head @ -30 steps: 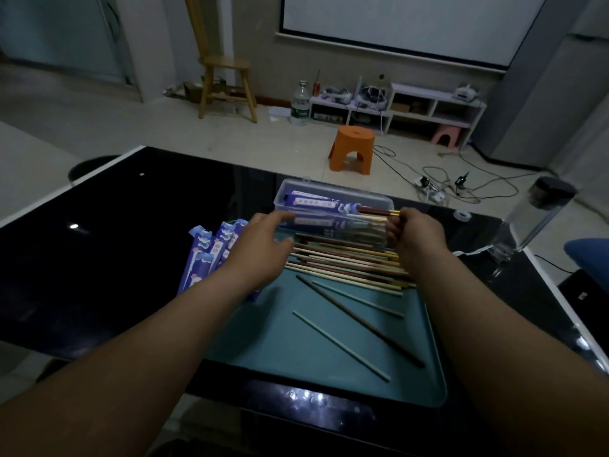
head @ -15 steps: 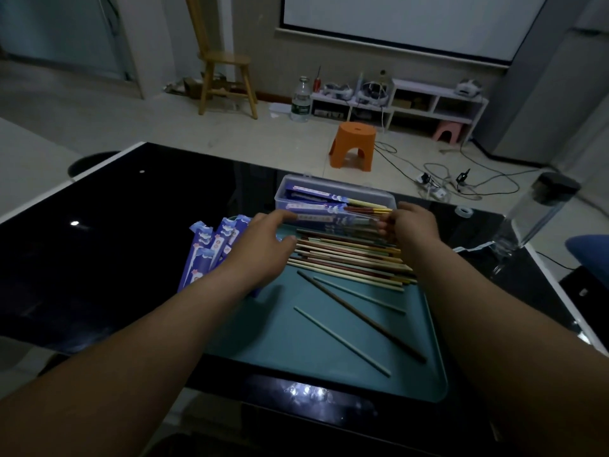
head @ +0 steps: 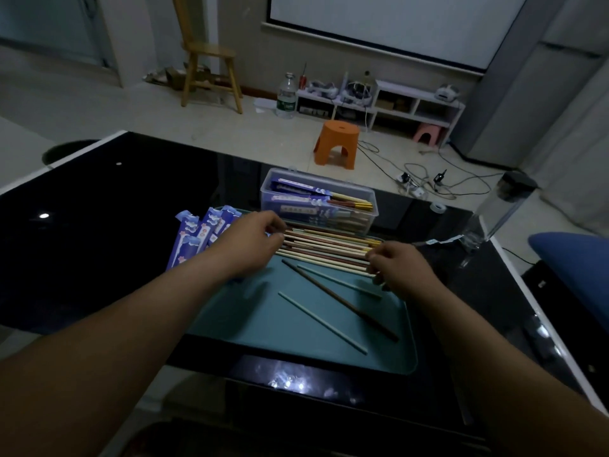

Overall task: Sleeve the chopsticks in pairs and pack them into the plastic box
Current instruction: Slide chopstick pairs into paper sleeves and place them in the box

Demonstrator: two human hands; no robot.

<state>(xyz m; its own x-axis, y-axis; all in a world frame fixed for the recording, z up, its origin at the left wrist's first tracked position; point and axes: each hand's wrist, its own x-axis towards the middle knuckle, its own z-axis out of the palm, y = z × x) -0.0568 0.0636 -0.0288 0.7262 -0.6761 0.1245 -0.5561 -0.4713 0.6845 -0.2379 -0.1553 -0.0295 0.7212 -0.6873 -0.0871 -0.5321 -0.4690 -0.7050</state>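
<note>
A dark table carries a tray. At its far side, the left grip and right grip curl narrowly on the ends of the chopsticks; I cannot tell if they pinch. In the mixed colours, they may pick an unmatched pair. The box sits just behind.

Dim room, pale tiled floor. Large white projection screen on the far wall. Below it a low white open shelf unit. Light wooden chair, left. Round orange plastic stool, centre. Small pink stool and loose dark cables, right. Glossy black table, foreground.
</note>
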